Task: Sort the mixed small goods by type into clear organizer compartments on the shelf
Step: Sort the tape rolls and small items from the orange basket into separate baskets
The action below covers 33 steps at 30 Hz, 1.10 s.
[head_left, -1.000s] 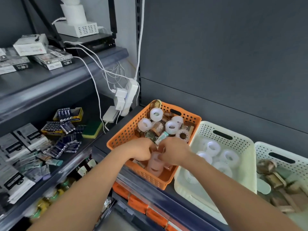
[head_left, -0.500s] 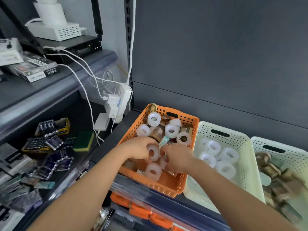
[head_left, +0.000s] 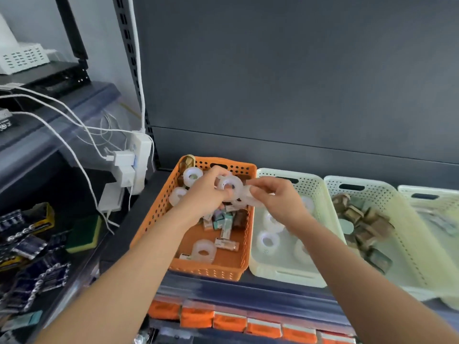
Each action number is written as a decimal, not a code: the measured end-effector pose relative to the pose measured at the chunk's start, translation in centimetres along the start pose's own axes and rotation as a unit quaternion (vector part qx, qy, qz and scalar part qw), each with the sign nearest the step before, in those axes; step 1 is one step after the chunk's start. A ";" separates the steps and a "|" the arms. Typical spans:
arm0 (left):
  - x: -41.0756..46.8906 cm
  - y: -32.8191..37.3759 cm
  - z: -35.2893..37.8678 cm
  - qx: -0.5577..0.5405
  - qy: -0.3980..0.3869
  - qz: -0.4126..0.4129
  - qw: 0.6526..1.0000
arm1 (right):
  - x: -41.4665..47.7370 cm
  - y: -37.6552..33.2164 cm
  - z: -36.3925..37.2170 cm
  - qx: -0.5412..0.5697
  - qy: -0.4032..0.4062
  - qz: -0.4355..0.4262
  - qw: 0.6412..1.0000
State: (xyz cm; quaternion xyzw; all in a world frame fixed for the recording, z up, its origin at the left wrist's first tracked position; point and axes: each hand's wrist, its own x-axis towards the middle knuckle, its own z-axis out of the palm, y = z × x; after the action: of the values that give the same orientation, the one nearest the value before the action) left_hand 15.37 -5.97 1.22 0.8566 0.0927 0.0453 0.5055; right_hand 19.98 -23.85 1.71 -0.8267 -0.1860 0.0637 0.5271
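Head view: nearest the orange basket (head_left: pixel 159 209), on its floor, lies one clear tape roll (head_left: pixel 203 250) among small packets (head_left: pixel 223 223). Above the basket's middle the left hand (head_left: pixel 207 194) pinches a tape roll (head_left: pixel 229 186) in its grip. Just right of the basket's rim, the right hand (head_left: pixel 278 199) pinches another roll (head_left: pixel 249 198); the two rolls touch. Right of the basket, touching it, a pale basket (head_left: pixel 320 192) holds more tape rolls (head_left: pixel 268 240). Farther right, another pale basket (head_left: pixel 390 197) holds brown rolls (head_left: pixel 360 219).

It looked like a shop: dark metal shelving (head_left: pixel 248 289) carried packs of batteries (head_left: pixel 27 244) and perforated plastic baskets (head_left: pixel 285 271) of small goods.
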 end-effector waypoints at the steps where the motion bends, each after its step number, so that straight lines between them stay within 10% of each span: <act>1: 0.1 0.6 0.9 0.003 -0.009 0.006 1.000 | -0.4 0.4 -1.1 -0.015 -0.002 -0.003 1.000; 7: -0.5 3.5 6.2 0.145 -0.114 0.056 0.981 | -3.4 3.1 -7.0 -0.132 -0.093 0.031 0.986; 17: -3.5 3.9 11.1 0.482 -0.165 0.139 0.849 | -6.3 5.4 -8.7 -0.307 -0.283 0.015 0.908; 33: -5.1 3.3 4.6 0.394 -0.038 0.147 0.906 | -4.5 2.0 -4.9 -0.289 -0.221 -0.082 0.928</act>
State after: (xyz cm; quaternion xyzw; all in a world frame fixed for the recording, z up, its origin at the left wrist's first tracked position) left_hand 11.54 -12.52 2.01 0.9911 -0.0434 0.0463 0.1172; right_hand 17.77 -30.45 1.63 -0.8902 -0.3753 0.1443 0.2142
